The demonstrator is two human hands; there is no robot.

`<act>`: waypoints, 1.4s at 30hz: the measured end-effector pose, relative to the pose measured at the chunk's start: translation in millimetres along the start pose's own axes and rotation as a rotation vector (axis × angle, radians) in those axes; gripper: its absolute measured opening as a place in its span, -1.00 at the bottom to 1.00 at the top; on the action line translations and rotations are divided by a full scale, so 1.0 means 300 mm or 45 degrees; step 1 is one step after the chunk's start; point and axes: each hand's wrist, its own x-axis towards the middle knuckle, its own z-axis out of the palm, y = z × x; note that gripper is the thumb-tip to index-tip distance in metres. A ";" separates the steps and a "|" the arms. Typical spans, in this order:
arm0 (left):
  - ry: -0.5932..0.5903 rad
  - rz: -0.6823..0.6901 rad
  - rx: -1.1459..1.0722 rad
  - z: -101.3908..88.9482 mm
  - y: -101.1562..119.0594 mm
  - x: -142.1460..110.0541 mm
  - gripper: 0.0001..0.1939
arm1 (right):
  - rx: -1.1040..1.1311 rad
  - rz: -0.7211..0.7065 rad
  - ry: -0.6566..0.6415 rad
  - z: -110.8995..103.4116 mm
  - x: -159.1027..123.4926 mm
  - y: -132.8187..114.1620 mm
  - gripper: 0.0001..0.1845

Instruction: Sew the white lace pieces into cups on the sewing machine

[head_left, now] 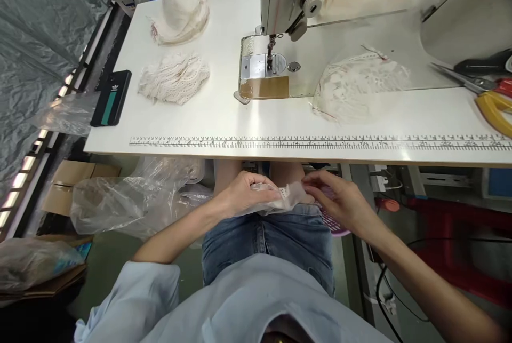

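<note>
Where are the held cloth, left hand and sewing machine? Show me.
Held cloth (294, 195): head view, its sheer part.
Left hand (245, 192): head view, its back.
Sewing machine (277, 2): head view, its front housing.

White counter (228, 17) w/ sewing machine (278, 7) set in; clock read from its needle (271, 50). At 10, white cup-shaped pc (181, 9); at 9, crumpled eyelet cloth (174, 79). Btwn 8 & 9, blk case (117, 87) w/ green stripe, at edge. Just past 3, lacy pc (352, 81), partly on machine. Far out at 3, yel.-handled scissors (490, 111). Ruler strip (320, 143) along 6 o'clock edge.
</note>
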 end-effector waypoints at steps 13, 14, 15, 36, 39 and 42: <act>0.089 0.163 0.245 0.017 0.019 0.004 -0.83 | -0.357 -0.584 0.243 0.028 -0.011 -0.166 -0.67; 0.099 0.191 0.286 0.019 0.019 0.002 -0.83 | -0.360 -0.595 0.240 0.037 -0.009 -0.167 -0.62; 0.102 0.215 0.314 0.021 0.019 0.000 -0.83 | -0.374 -0.599 0.245 0.049 -0.007 -0.167 -0.56; -0.008 0.009 -0.219 -0.010 0.001 -0.009 -0.75 | 0.001 -0.373 0.530 0.058 -0.003 -0.110 -0.68; 0.008 0.012 -0.139 0.008 0.017 -0.010 -0.75 | -0.211 -0.548 0.491 0.051 0.000 -0.129 -0.71; 0.026 0.054 -0.045 0.022 0.032 -0.014 -0.82 | -0.243 -0.507 0.364 0.057 0.014 -0.129 -0.80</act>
